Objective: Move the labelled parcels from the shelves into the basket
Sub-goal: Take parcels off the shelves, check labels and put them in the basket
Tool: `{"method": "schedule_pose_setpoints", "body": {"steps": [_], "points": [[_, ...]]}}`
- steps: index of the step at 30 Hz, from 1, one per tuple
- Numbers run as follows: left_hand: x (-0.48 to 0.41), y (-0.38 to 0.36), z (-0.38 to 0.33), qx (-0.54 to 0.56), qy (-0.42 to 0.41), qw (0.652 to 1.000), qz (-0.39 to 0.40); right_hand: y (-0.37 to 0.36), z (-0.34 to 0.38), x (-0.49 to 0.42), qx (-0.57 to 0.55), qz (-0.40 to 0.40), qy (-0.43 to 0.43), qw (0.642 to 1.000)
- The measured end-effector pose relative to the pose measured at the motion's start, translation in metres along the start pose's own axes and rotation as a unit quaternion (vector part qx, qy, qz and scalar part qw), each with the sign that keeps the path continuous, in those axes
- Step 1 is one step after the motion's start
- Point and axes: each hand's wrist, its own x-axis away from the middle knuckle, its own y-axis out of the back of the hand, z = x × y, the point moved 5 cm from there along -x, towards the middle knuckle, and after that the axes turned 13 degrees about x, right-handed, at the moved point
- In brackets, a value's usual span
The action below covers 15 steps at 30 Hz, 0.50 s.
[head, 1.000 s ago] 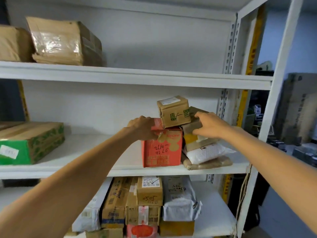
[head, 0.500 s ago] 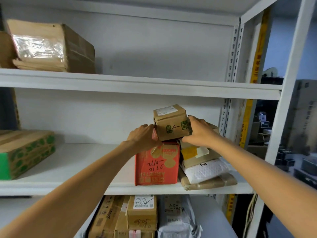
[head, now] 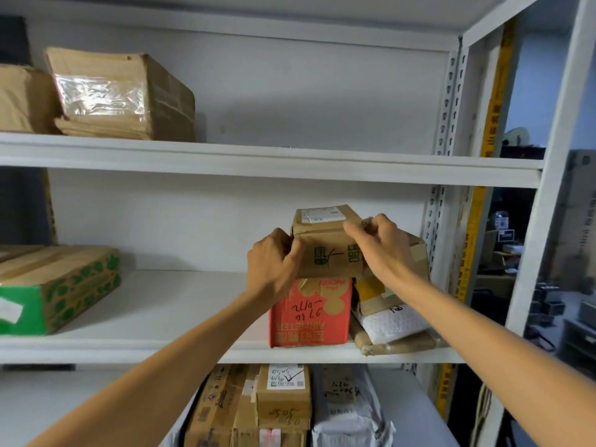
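- The left hand's [head: 274,264] fingers [head: 295,250] curl round the left edge of the small brown parcel [head: 327,253], gripping it.
- The right hand's [head: 379,250] fingers [head: 354,228] pinch the parcel's upper right corner and cover its right edge.
- The parcel is right of centre in the frame, with a white label [head: 322,216] on top and green print on the front.
- Its bottom edge lies along the top of the red box [head: 311,312]; I cannot tell whether the two touch.
- Just right, behind the right hand, a taped brown box [head: 416,253] tops a white padded mailer [head: 396,324] and a flat brown packet [head: 403,343].
- There is open air between the parcel's top and the upper shelf's [head: 225,162] front edge.
- The middle shelf [head: 161,304] is bare from the red box leftward to the green-printed carton [head: 58,285] at the left edge.
- The perforated upright [head: 433,227] stands close on the right.
- More parcels [head: 283,395] crowd the bottom shelf at lower centre.
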Motion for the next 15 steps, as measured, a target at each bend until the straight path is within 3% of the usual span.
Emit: {"method": "schedule_pose_setpoints", "body": {"steps": [2, 5, 9, 12, 15], "points": [[0.003, 0.003, -0.003, 0.029, 0.047, 0.998, -0.012, -0.001, 0.005, 0.007, 0.018, -0.022, -0.039, 0.999], [0.005, -0.001, -0.008, 0.059, 0.123, 0.99, 0.033, -0.007, 0.005, 0.005, 0.043, -0.006, -0.059, 0.997], [0.006, -0.002, -0.008, 0.089, 0.162, 0.98, 0.073, -0.007, -0.002, 0.002, -0.113, 0.087, -0.115, 0.983], [0.01, -0.002, -0.006, 0.164, 0.189, 0.963, 0.099, -0.008, -0.004, 0.007, -0.17, 0.161, -0.11, 0.966], [0.012, -0.001, -0.002, 0.166, 0.178, 0.965, 0.099, -0.01, -0.009, 0.015, -0.211, 0.212, -0.113, 0.947]]}}
